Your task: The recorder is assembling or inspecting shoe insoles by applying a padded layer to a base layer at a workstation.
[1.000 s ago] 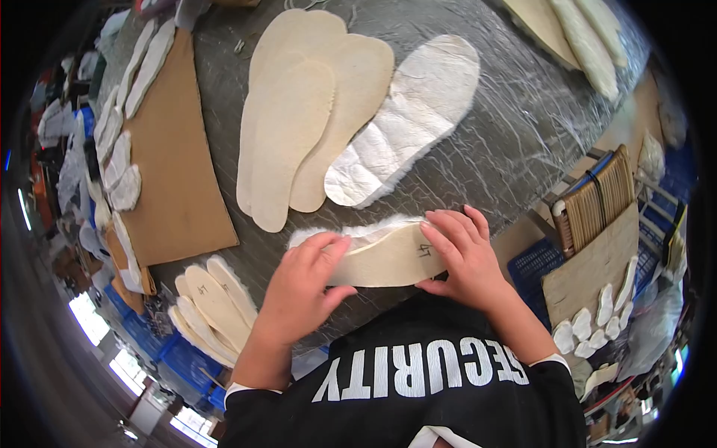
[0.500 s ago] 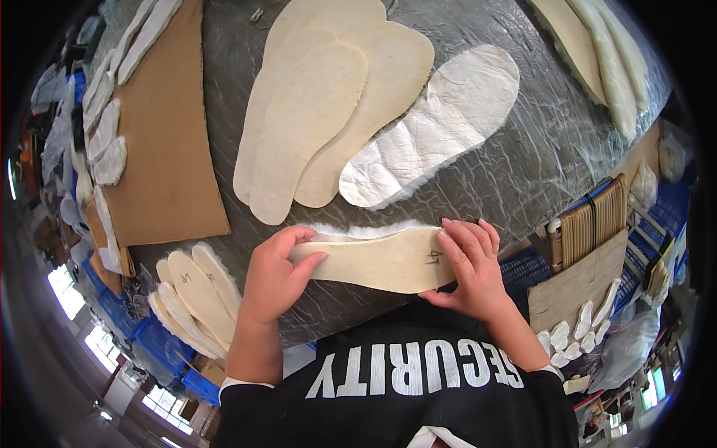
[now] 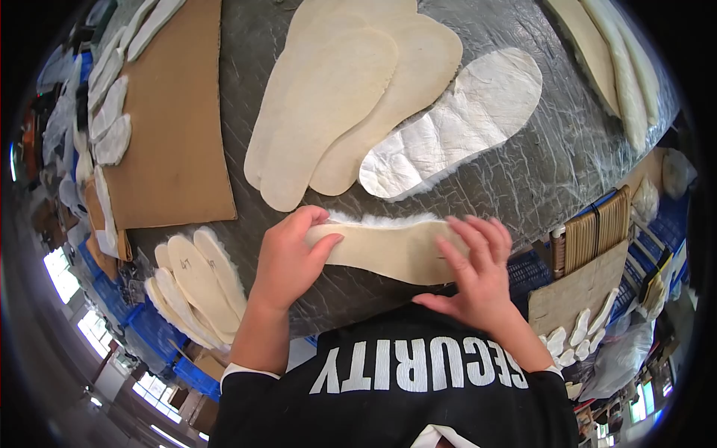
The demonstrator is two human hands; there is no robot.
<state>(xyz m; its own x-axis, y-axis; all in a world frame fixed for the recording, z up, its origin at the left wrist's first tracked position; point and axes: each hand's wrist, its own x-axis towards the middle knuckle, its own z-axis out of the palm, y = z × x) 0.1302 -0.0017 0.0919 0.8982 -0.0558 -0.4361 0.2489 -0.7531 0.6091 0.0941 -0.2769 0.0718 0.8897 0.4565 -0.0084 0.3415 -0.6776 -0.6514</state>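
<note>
A worker in a dark top presses a cream felt insole flat near the six o'clock edge of a grey, film-covered worktop, white fleece showing along its far edge. The left hand grips the insole's rounded end, thumb on top and fingers curled over it; the right hand lies open across the other end, fingers spread and apparently pinning it rather than clasping. At twelve o'clock from the hands sit two overlapping cream insoles, with a white fleece-faced insole touching them at one o'clock. A brown cardboard sheet lies at ten o'clock, and a fanned stack of smaller insoles rests at eight o'clock, near the left wrist.
</note>
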